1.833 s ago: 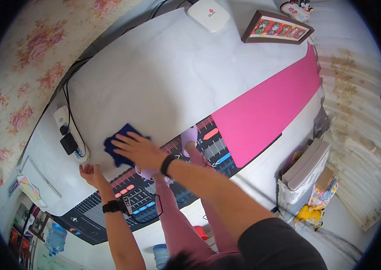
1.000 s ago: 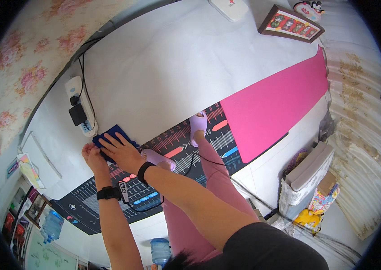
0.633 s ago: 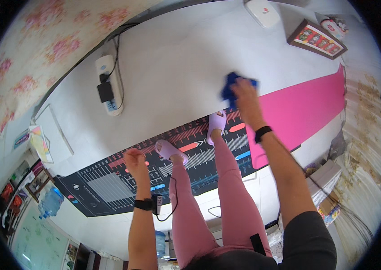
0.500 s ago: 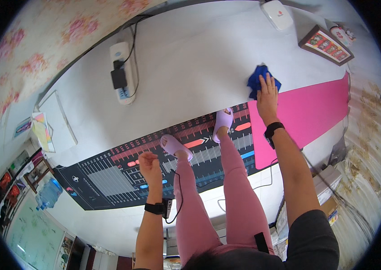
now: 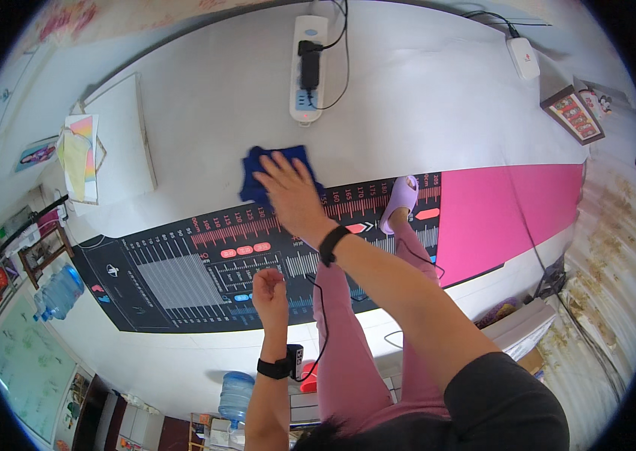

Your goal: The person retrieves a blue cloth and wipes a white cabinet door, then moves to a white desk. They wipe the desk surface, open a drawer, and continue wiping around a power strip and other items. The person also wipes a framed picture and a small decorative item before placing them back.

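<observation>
My right hand (image 5: 298,197) lies flat with spread fingers on a dark blue cloth (image 5: 255,167). The cloth is spread, slightly crumpled, on the front part of a white tabletop (image 5: 423,113), by its edge. My arm reaches across to the left to get there. My left hand (image 5: 270,290) hangs in the air lower down, fingers curled into a loose fist, nothing visible in it. Each wrist wears a black strap, and the left one carries a small box with a cable.
A white power strip (image 5: 307,105) with a black plug stands beyond the cloth. A white box (image 5: 522,59) and a picture frame (image 5: 573,116) are at the right. A white board (image 5: 119,139) with papers lies left. Below are a black printed mat (image 5: 175,289) and a pink mat (image 5: 513,210).
My right hand has carried the blue cloth leftward along the table's front, from near the pink mat to below the power strip. My view has shifted; the left hand stays curled.
</observation>
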The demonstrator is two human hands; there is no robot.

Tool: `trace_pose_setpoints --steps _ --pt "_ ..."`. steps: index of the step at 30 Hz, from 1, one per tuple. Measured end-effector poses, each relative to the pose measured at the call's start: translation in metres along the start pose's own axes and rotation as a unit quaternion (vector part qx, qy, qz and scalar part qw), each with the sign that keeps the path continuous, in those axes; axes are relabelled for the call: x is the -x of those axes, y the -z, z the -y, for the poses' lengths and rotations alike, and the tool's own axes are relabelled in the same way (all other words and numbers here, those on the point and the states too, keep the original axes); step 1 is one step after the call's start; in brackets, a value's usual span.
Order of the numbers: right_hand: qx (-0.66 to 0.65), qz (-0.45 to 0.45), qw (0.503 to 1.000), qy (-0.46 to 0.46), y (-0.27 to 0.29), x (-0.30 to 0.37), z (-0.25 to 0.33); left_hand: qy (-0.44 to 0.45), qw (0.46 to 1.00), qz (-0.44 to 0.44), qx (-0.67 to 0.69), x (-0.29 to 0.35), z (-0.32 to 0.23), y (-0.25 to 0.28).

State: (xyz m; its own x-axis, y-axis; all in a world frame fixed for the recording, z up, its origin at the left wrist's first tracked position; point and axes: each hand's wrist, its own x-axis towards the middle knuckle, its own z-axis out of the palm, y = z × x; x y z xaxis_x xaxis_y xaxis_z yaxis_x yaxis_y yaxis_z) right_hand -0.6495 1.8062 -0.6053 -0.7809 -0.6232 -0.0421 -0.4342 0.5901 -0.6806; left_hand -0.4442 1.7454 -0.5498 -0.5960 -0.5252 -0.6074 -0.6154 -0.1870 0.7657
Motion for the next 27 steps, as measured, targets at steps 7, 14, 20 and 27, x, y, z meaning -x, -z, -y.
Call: trace_pose_setpoints --steps 7,14,20,27 --pt "0.011 0.059 0.992 0.114 -0.068 -0.082 0.073 -0.018 0.996 -0.043 0.074 0.003 0.003 0.013" --pt "0.052 0.045 0.975 0.210 -0.025 -0.049 0.019 -0.082 0.995 -0.038 0.032 -0.020 -0.044 -0.022" --pt "0.198 0.072 0.975 0.071 0.122 0.023 -0.128 -0.133 0.989 0.056 -0.035 -0.047 -0.082 -0.100" --pt "0.253 -0.025 0.961 -0.104 0.256 0.067 -0.266 -0.304 0.872 0.137 -0.359 -0.077 -0.116 -0.221"
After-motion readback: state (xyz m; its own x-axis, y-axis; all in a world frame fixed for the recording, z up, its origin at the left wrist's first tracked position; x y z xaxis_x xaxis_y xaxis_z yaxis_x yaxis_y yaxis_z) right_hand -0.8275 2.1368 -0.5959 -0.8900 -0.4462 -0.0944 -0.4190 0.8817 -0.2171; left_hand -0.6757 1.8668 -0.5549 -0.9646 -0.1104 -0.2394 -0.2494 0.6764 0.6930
